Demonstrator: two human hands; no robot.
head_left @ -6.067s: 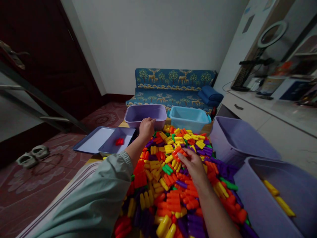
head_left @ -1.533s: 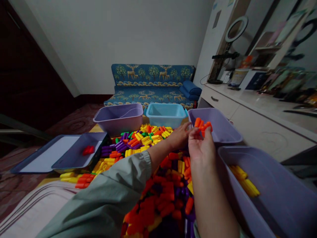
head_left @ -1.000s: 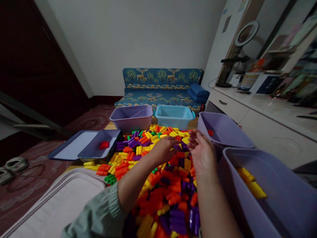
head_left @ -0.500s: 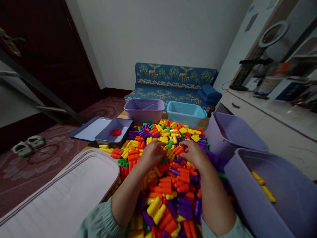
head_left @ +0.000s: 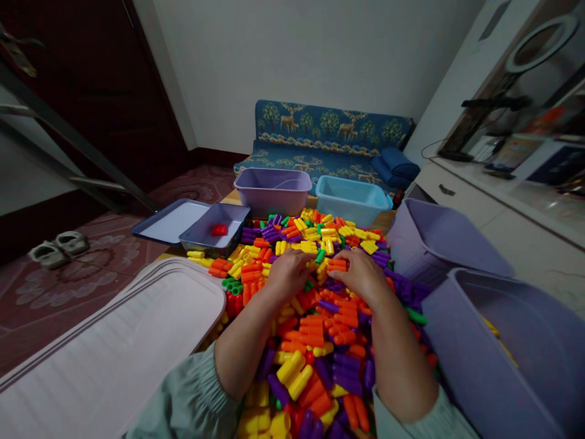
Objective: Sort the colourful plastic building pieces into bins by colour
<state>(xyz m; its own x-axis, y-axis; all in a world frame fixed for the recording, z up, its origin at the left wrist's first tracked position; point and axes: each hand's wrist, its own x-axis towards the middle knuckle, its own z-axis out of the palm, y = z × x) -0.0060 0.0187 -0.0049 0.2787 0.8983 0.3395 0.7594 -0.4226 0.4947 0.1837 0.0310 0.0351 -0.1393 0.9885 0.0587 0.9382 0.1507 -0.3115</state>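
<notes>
Setting: room in a home, living area.

Evidence:
- blue deer-print folding sofa [head_left: 329,131] against the far wall
- pair of slippers [head_left: 57,249] left on the red patterned floor [head_left: 114,271]
- dark wooden door [head_left: 91,91] at left
- white cabinet with drawer [head_left: 457,190] at right, carrying a ring light [head_left: 542,36] and household clutter
- heap of plastic toy blocks [head_left: 315,332] ringed by plastic bins [head_left: 273,194]

L hand [head_left: 287,275] & R hand [head_left: 364,281] on block pile [head_left: 320,341], R hand pinching orange blocks [head_left: 337,265].
</notes>
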